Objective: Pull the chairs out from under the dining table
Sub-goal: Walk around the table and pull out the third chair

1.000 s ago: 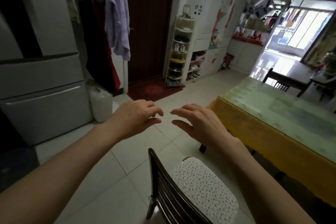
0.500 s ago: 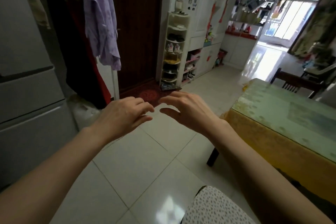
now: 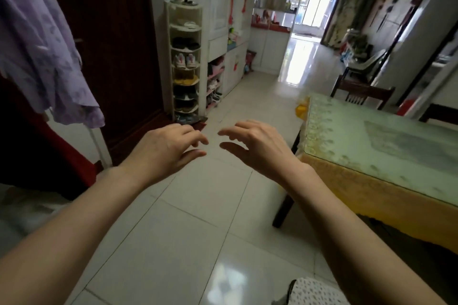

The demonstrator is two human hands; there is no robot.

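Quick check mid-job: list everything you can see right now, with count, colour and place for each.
dining table: one, green patterned top over a yellow cloth, right side.
chairs at table: two dark wooden backs showing at the table's far side, one partly cut off at the right edge.
chair cushion: one, white with small dots, bottom edge, away from the table.
shoe rack: one, white, tall, full of shoes, centre left by the wall.
door: one, dark brown, left of the rack.
shirt: one, lilac, hanging at far left.
floor: pale glossy tiles.
left hand: bare, open, empty, raised mid-frame.
right hand: bare, open, empty, beside the left.
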